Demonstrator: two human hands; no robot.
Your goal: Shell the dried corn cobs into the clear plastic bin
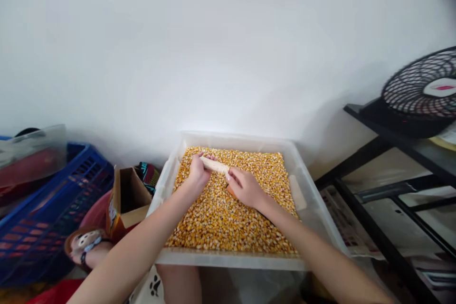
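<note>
A mostly bare, pale corn cob (214, 165) is held level above a tub of loose corn kernels (228, 228). My left hand (199, 171) is closed around the cob's left end. The fingers of my right hand (245, 187) are bent and pressed at its right end, where a little yellow shows. An orange-brown piece (231, 192) shows under my right palm; its kind is partly hidden, and I cannot tell whether the hand grips it. The kernels, yellow with some white and reddish ones, spread across the translucent plastic tub (231, 259).
To the left stand a blue plastic crate (89, 166), an open cardboard box (131, 194) and a figurine in a brown hat (85, 242). On the right, a black fan (420, 85) sits on a dark frame (377, 223). A white wall (228, 47) rises behind the tub.
</note>
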